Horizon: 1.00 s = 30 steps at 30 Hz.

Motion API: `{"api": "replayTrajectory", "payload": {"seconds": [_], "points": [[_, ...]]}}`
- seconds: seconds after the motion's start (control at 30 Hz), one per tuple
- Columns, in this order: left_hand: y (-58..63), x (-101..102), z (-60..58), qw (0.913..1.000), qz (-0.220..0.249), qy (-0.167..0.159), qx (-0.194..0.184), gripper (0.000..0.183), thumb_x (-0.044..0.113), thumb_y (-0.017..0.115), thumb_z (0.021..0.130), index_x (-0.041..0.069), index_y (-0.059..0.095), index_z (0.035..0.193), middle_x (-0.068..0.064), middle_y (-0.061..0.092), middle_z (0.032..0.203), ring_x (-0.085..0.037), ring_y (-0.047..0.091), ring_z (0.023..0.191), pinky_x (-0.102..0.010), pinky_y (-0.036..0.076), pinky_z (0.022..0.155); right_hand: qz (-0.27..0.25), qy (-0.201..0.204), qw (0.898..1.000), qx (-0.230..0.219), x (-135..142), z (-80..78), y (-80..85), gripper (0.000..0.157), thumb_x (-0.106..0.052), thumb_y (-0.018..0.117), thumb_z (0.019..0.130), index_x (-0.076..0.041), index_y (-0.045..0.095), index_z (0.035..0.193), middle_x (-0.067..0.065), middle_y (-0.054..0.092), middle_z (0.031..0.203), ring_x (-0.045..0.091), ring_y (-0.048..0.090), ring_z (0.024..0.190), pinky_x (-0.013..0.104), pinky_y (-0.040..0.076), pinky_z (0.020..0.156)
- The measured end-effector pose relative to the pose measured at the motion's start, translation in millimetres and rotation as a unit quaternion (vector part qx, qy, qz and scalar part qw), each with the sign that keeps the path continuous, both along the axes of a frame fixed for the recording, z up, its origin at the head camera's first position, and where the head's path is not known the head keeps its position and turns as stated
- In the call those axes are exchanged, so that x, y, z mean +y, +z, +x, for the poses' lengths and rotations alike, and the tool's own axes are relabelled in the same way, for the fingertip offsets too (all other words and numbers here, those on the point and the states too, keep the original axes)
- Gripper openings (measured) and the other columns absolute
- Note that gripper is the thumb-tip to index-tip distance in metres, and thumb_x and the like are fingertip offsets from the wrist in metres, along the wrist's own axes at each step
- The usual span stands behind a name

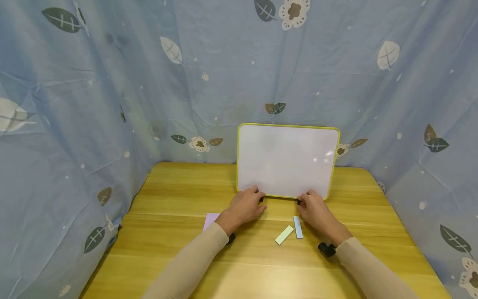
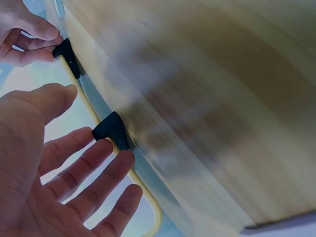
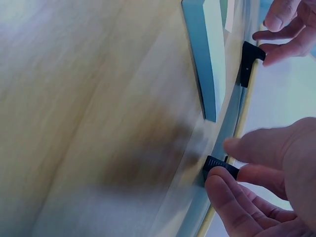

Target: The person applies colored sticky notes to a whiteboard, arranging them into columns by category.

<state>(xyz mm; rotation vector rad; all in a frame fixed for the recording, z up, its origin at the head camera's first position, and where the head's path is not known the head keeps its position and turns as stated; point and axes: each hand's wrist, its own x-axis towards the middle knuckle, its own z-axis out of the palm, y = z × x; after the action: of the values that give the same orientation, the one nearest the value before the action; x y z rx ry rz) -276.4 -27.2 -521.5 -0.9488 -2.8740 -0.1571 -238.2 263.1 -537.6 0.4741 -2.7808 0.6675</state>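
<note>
A whiteboard point(image 1: 287, 160) with a yellow rim stands upright at the back of the table, with two black feet at its lower edge. My left hand point(image 1: 244, 207) is at the left black foot point(image 2: 112, 131), its fingers loosely extended against the foot and the rim, the thumb apart. With its fingertips, my right hand point(image 1: 315, 211) pinches the right black foot point(image 3: 217, 168). Between the hands and nearer to me lie a blue sticky-note pad point(image 1: 298, 227) and a pale green one point(image 1: 284, 235), both narrow.
A lilac square sheet or pad point(image 1: 210, 220) is partly hidden behind my left wrist. The wooden table point(image 1: 179, 187) has a patterned blue curtain point(image 1: 209, 83) along its back and sides. The whiteboard stands close to the back curtain.
</note>
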Motion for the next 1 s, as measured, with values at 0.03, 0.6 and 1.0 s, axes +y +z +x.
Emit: {"api": "replayTrajectory", "payload": {"seconds": [0.03,0.6,1.0], "points": [[0.2,-2,-0.2,1.0,0.005,0.001,-0.004,0.045,0.045,0.078,0.113,0.019,0.079,0.15,-0.003,0.075,0.131,-0.022,0.08,0.108,-0.039,0.069,0.093,-0.001,0.0,1.0,-0.002,-2,-1.0,-0.1,0.027,0.004,0.088,0.096,0.014,0.082,0.12,0.022,0.072,0.105,0.031,0.075,0.092,0.046,0.069,0.082],[-1.1,-33,1.9,0.9981,0.053,0.009,-0.031,0.043,0.038,0.082,0.112,0.013,0.08,0.147,-0.006,0.076,0.125,-0.021,0.077,0.099,-0.037,0.068,0.086,-0.03,0.01,0.999,-0.033,-24,-6.6,-1.4,0.038,-0.012,0.096,0.097,0.01,0.083,0.125,0.02,0.071,0.107,0.031,0.079,0.097,0.045,0.07,0.087],[1.7,-50,6.8,0.9963,0.056,0.02,-0.062,0.045,0.037,0.082,0.112,0.013,0.079,0.15,-0.006,0.074,0.13,-0.018,0.073,0.097,-0.034,0.066,0.083,-0.025,0.032,0.998,-0.04,-37,-6.3,2.3,0.036,-0.01,0.094,0.098,0.011,0.081,0.124,0.02,0.07,0.107,0.032,0.077,0.097,0.046,0.07,0.087]]}}
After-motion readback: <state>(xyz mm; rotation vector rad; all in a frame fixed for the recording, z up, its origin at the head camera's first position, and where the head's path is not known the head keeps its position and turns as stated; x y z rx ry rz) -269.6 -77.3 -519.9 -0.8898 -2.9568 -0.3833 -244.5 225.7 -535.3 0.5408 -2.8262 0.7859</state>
